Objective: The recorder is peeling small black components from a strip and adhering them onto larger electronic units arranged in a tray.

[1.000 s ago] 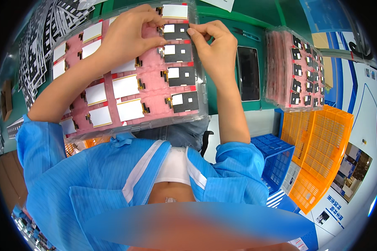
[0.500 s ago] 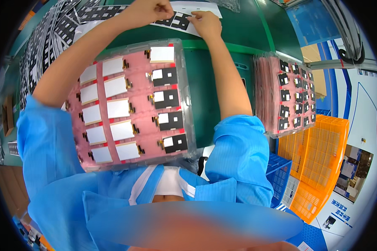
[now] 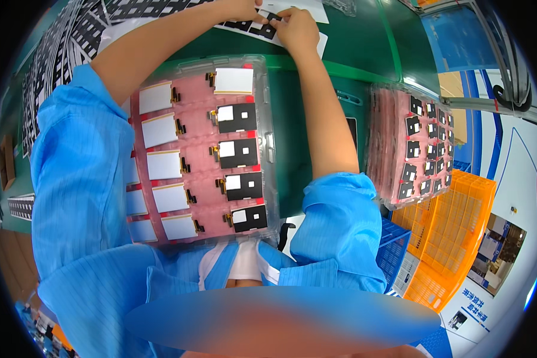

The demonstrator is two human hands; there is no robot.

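Observation:
At the far edge of the bench, both hands meet over a white backing sheet with black die-cut stickers [image 3: 258, 30]. My left hand [image 3: 242, 9], partly cut off by the top of the picture, is closed, its fingertips at the sheet; what they pinch is hidden. My right hand [image 3: 299, 31] has thumb and forefinger pinched on the edge of a black sticker at the sheet. Nearer me lies a clear plastic tray [image 3: 269, 149] with a pink liner, holding rows of white flat panels [image 3: 164, 164] with small flex tails. Several panels in its right column carry black stickers [image 3: 241, 153].
A stack of pink-lined trays [image 3: 388, 143] with black-stickered parts stands to the right. Many sticker sheets [image 3: 89, 36] pile up at the far left. Orange crates [image 3: 453, 232] and a blue crate [image 3: 394, 241] stand beyond the bench's right edge. A metal frame [image 3: 501, 53] rises far right.
My left hand has moved right and down to the sheet, closer to my right hand. My right hand's fingers have closed at the sticker. The view has shifted slightly.

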